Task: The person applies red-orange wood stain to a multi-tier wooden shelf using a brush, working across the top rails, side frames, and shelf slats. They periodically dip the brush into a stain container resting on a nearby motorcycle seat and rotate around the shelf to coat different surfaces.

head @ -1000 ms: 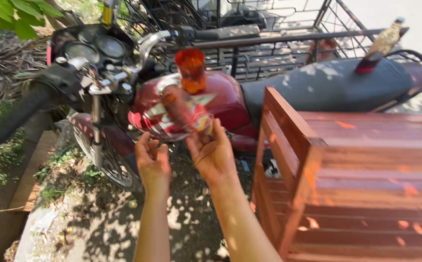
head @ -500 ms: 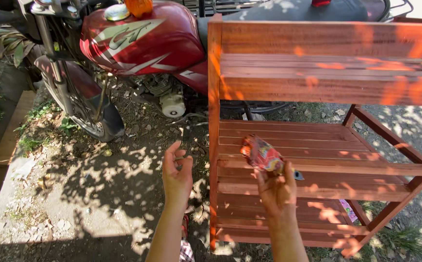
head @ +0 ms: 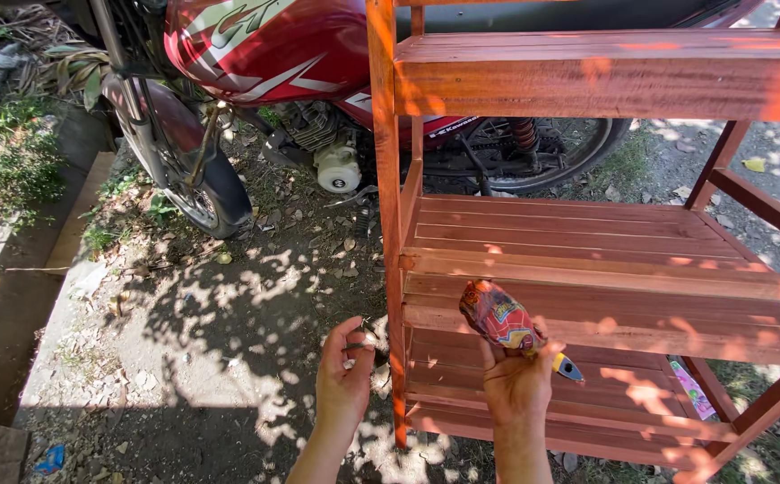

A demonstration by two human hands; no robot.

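The right hand [head: 517,381] grips a red crinkly packet [head: 496,315] from below, holding it up just in front of the shelf [head: 587,237]'s middle tier. A small yellow-and-blue thing [head: 566,366] pokes out beside the palm; what it is cannot be told. The left hand [head: 345,376] is half open, fingers curled, holding nothing, near the shelf's front post. A steady grip on the packet's lower end, with the wrist level, would likely keep the slick wrapper from slipping. The shelf is slatted, reddish-stained wood with 3 tiers. Behind stands a glossy red motorcycle [head: 264,45] on leaf-littered dirt [head: 229,341].
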